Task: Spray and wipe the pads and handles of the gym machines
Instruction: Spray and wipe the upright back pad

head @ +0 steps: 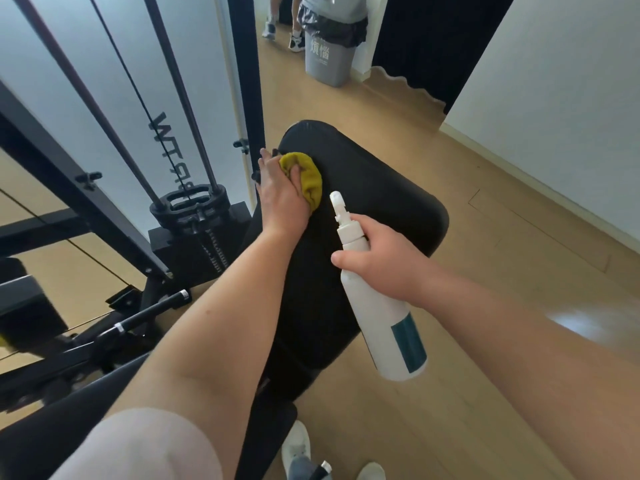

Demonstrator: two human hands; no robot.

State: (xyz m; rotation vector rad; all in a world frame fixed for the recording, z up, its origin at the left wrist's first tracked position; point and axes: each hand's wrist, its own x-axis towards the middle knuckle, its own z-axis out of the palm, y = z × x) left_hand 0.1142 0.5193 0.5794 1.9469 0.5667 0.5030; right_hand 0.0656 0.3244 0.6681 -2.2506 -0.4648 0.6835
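Observation:
A black padded bench pad [381,199] runs away from me in the middle of the view. My left hand [282,199] presses a bunched yellow cloth [308,178] against the pad's far left part. My right hand [384,259] grips a white spray bottle [381,313] with a teal label, held over the pad's right side, nozzle pointing up and away toward the cloth. A black handle bar [152,311] with silver rings lies low at the left.
A black cable machine frame [79,188] with a weight stack [188,206] stands at left. A grey bin [327,57] and another person's feet [282,32] are far down the wooden floor. A white wall [554,98] runs along the right. My shoes show at the bottom.

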